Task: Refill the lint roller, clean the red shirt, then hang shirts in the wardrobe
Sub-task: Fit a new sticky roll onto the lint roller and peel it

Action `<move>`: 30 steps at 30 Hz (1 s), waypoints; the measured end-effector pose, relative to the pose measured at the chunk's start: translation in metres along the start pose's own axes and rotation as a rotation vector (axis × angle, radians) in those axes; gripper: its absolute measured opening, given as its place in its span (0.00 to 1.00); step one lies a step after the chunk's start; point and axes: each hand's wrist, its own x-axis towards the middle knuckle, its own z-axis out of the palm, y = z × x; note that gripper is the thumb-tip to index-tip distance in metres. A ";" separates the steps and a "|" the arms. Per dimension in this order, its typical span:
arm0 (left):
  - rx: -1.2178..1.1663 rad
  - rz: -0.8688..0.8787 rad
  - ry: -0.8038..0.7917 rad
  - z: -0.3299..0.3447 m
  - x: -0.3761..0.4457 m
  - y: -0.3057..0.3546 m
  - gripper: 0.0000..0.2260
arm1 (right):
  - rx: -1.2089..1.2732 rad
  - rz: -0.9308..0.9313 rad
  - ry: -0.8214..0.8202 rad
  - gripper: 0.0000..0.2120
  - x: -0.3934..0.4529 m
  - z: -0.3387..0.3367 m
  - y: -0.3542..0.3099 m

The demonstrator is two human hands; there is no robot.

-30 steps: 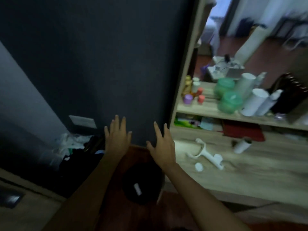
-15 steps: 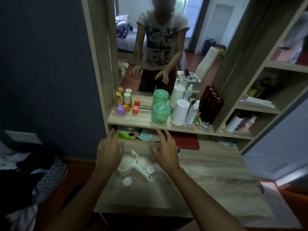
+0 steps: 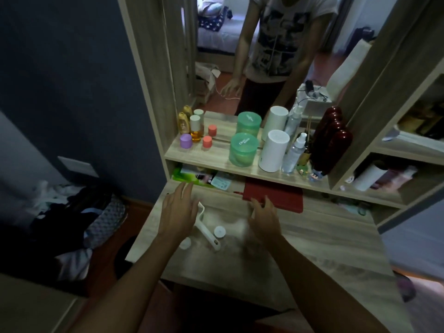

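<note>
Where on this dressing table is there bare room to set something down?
The desk top is bare right of the right hand, below the red mat, and along its near edge. It is crowded by the left hand: lint roller handle and white caps. The upper shelf is packed with bottles.

Both hands spread, palms down, over wooden worktop (image 3: 312, 239). Left hand (image 3: 177, 213) above white lint roller handle (image 3: 206, 230); right hand (image 3: 264, 216) near red pad (image 3: 283, 194). Two white caps (image 3: 219, 231) beside handle. Green jar (image 3: 243, 150) on shelf (image 3: 211, 157).
</note>
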 end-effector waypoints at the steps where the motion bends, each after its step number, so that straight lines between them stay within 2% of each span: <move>1: 0.003 -0.007 0.002 0.000 -0.001 -0.001 0.22 | 0.020 -0.015 0.012 0.22 0.002 0.002 0.003; 4: 0.011 -0.019 -0.001 -0.005 -0.005 -0.005 0.22 | 0.134 -0.027 0.066 0.13 0.005 -0.002 0.002; 9: -0.055 -0.015 -0.023 -0.024 0.004 -0.008 0.23 | 0.624 -0.083 0.090 0.11 0.010 -0.037 -0.044; 13: -0.136 0.149 -0.064 -0.054 0.023 -0.004 0.28 | 0.922 -0.168 -0.070 0.17 0.007 -0.072 -0.098; 16: -0.259 0.231 -0.101 -0.074 0.033 0.002 0.25 | 1.056 -0.264 -0.199 0.22 0.002 -0.091 -0.133; 19: -0.378 0.180 -0.063 -0.084 0.045 -0.008 0.22 | 1.223 -0.273 -0.261 0.20 0.002 -0.102 -0.162; 22: -0.449 0.035 0.015 -0.097 0.054 -0.026 0.21 | 1.336 -0.174 -0.229 0.11 0.010 -0.095 -0.182; 24: -0.514 -0.059 0.053 -0.105 0.057 -0.036 0.20 | 1.169 -0.182 -0.134 0.08 0.014 -0.071 -0.184; 26: -0.557 -0.119 0.065 -0.111 0.058 -0.044 0.20 | 0.787 -0.274 -0.059 0.08 0.014 -0.033 -0.175; 28: -0.591 -0.168 0.074 -0.112 0.058 -0.051 0.19 | 0.371 -0.443 -0.192 0.13 0.009 0.013 -0.166; 30: -0.616 -0.224 0.068 -0.109 0.054 -0.055 0.18 | 0.066 -0.546 -0.362 0.23 0.000 0.055 -0.156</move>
